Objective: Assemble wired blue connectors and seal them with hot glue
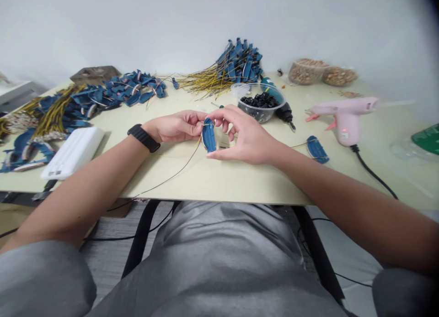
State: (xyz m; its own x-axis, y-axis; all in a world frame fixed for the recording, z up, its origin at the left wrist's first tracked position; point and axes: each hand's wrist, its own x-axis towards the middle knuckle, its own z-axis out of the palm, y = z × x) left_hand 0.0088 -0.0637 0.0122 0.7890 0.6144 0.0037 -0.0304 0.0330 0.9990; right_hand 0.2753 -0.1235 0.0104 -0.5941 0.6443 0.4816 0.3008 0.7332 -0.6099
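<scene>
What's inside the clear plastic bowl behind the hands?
The clear bowl holds a heap of small black pieces. What lies beneath the heap is covered.

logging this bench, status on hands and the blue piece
Left hand and right hand both pinching blue leaf, upright above table. Wire stem trails off near edge. Glue gun to the right, nothing blocking.

Cream table point(219, 184) — blue leaf piles point(103, 95), glue gun point(345, 116), bead bowl point(259, 100).
</scene>
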